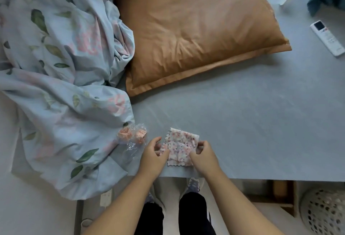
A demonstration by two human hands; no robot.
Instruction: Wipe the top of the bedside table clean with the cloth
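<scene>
A small white cloth [180,146] with a pink and purple flower print lies near the front edge of the grey bed sheet [252,122]. My left hand [152,155] pinches its left edge and my right hand [203,155] pinches its right edge, so the cloth is held flat between them. No bedside table shows in this view.
A crumpled clear plastic wrapper [133,138] with orange pieces lies just left of my left hand. A floral duvet [61,78] is heaped at the left, a brown pillow [196,29] behind. A white remote [327,38] lies far right. A perforated basket [323,212] stands on the floor.
</scene>
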